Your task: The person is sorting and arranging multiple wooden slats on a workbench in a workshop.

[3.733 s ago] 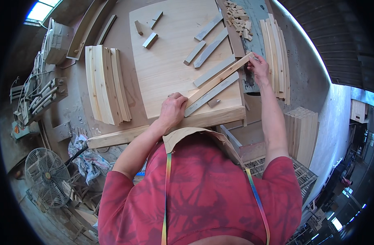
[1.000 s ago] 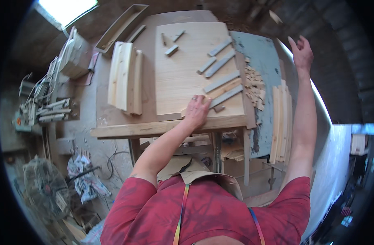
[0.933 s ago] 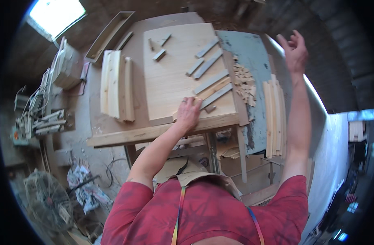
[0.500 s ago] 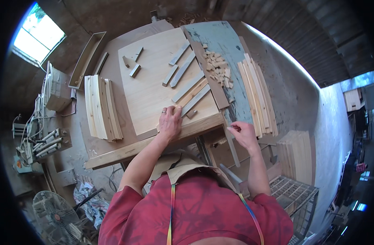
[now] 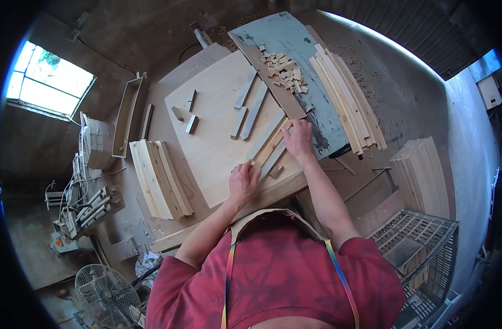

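A narrow wooden strip (image 5: 269, 147) lies slantwise between a metal bar (image 5: 265, 135) and a second metal bar (image 5: 274, 158) on a pale plywood board (image 5: 212, 159). My left hand (image 5: 244, 183) is at the strip's near end, its fingers closed on that end. At the far end my right hand (image 5: 299, 139) grips the strip with curled fingers. Close to the board's front edge, a small wooden block (image 5: 276, 172) sits beside the nearer bar.
More metal bars (image 5: 254, 111) and a small metal block (image 5: 191, 124) rest on the board. Stacked wooden slats (image 5: 157, 181) stand left, further slats (image 5: 347, 101) right. Wood offcuts (image 5: 284, 71) lie on a blue-green panel (image 5: 284, 33). A wire crate (image 5: 421, 230) is at lower right, a fan (image 5: 107, 293) lower left.
My right hand has moved from off the board's front edge, forward and left, onto the strip's far end. My left hand stays at the near end. The whole view has turned and shifted.
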Demonstrator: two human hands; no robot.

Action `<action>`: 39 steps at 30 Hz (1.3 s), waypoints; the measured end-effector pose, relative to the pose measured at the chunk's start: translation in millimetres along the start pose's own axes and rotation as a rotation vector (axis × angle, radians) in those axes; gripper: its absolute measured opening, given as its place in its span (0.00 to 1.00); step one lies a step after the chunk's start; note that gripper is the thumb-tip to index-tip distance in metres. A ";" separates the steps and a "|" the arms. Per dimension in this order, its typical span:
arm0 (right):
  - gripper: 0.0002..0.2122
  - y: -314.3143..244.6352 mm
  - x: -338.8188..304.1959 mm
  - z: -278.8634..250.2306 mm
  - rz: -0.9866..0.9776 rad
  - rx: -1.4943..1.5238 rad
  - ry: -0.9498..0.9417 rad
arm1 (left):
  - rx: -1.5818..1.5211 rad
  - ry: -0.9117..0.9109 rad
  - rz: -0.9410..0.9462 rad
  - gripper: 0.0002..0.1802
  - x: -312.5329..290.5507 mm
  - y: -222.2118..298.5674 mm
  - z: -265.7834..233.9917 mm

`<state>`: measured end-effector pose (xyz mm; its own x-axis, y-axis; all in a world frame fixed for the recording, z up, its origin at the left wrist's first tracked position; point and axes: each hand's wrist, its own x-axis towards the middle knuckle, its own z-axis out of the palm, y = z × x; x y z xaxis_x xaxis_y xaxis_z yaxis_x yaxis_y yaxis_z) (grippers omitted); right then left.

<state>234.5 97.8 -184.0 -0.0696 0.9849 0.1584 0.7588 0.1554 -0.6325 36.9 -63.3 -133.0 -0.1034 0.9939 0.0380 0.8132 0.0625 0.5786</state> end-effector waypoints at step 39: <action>0.24 -271.7 -36.1 109.3 0.143 0.996 -1.121 | 0.060 0.714 -0.472 0.16 -40.6 -121.1 -229.9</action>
<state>-39.9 28.3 -100.7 -0.8294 0.4705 -0.3011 0.0959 -0.4110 -0.9066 -189.1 -132.1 -17.3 -0.7581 0.5687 0.3192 0.6210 0.4801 0.6196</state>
